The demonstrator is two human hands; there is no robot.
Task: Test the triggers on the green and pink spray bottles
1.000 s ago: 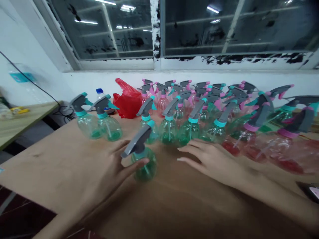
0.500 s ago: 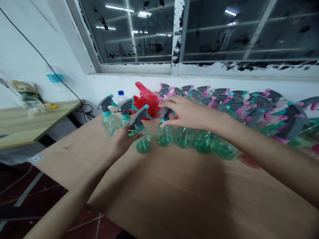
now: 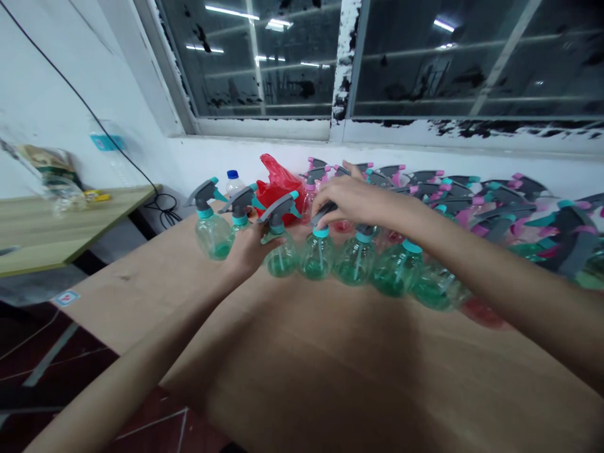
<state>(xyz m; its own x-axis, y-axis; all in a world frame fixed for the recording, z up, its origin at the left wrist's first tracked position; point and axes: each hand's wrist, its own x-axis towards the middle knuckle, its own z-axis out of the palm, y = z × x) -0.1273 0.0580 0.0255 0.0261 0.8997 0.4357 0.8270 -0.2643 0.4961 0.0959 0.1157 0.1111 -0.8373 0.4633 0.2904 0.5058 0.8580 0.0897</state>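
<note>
My left hand [image 3: 250, 253] is closed round the neck of a clear spray bottle [image 3: 282, 261] with green liquid and a grey and teal spray head. Beside it stands a similar green spray bottle [image 3: 316, 259]. My right hand [image 3: 348, 200] has its thumb and fingers curled over that bottle's grey head, hiding most of it. More green spray bottles [image 3: 355, 264] continue the front row to the right, partly under my right forearm. Two others, a green spray bottle [image 3: 213, 236] and a spray bottle [image 3: 240, 220] partly behind my left hand, stand to the left.
Many pink-and-grey spray heads [image 3: 427, 189] crowd together behind the row, along the wall. A red plastic bag [image 3: 274, 182] and a blue-capped bottle [image 3: 233, 182] are at the back. Left of the wooden table [image 3: 302, 365] is a second table [image 3: 28, 233] with a black cable nearby.
My left hand has shifted the spray bottle back and slightly right, closer to its neighbour and into line with the row. My right hand's fingers have curled further over the neighbouring spray head.
</note>
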